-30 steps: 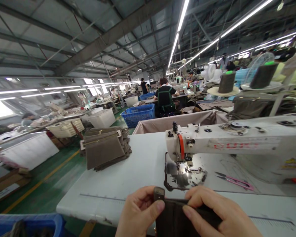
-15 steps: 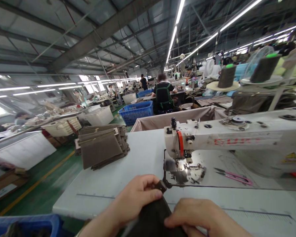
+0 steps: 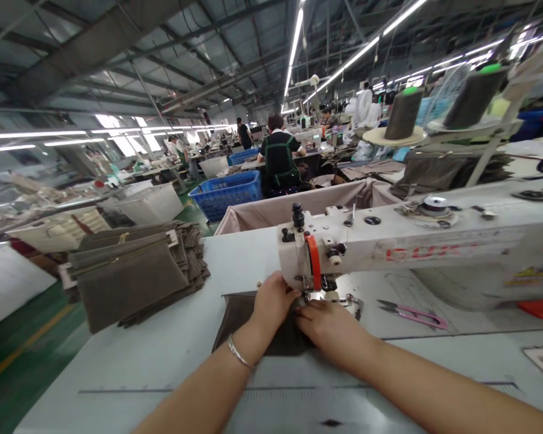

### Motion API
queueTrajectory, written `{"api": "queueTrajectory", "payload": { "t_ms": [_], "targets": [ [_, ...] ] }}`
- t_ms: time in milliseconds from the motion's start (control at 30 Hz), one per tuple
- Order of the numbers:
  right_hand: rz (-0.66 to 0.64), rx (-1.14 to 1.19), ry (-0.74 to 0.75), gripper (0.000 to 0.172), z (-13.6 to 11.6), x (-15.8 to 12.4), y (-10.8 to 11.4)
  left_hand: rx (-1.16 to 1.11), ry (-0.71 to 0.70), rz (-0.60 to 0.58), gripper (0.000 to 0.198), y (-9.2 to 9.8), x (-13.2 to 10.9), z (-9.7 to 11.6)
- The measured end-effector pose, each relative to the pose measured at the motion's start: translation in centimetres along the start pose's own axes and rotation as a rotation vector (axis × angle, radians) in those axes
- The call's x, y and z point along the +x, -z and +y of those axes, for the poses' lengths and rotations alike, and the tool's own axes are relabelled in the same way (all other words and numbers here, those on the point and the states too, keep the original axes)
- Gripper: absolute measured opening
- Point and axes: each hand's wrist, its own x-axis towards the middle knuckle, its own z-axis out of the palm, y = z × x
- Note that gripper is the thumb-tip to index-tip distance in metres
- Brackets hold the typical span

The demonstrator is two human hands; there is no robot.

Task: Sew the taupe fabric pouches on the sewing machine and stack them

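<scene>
A dark grey-brown fabric piece [image 3: 236, 313] lies on the pale sewing table beside the needle area of a white sewing machine [image 3: 362, 241]. My left hand [image 3: 274, 304] is closed on its upper edge, with the fingertips close to the presser foot. From the right, my right hand [image 3: 328, 328] pinches the same piece just in front of the machine head. Both hands and the machine head hide part of the fabric, so I cannot tell whether it is under the foot.
A stack of brown fabric pouches [image 3: 131, 277] with zips sits on the table's left. Pink-handled thread snips [image 3: 414, 314] lie right of the needle. Beyond the table are a cloth-lined bin [image 3: 253, 214], a blue basket [image 3: 228, 196] and a seated co-worker [image 3: 280, 154]. Thread cones [image 3: 402, 114] stand back right.
Both hands have moved forward from the table's front to the needle area, carrying the fabric piece, which now lies flat. The camera view has shifted right.
</scene>
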Motion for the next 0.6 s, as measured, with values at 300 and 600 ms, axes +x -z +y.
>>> {"api": "queueTrajectory", "payload": {
  "t_ms": [300, 600],
  "targets": [
    [0.111, 0.077, 0.002, 0.027, 1.0, -3.0, -0.9, 0.004, -0.278, -0.098, 0.036, -0.6, -5.8, 0.4],
    [0.154, 0.103, -0.066, 0.024, 1.1, -2.3, -0.8, -0.001, -0.441, -0.115, 0.031, -0.4, -3.4, -0.7]
  ]
}}
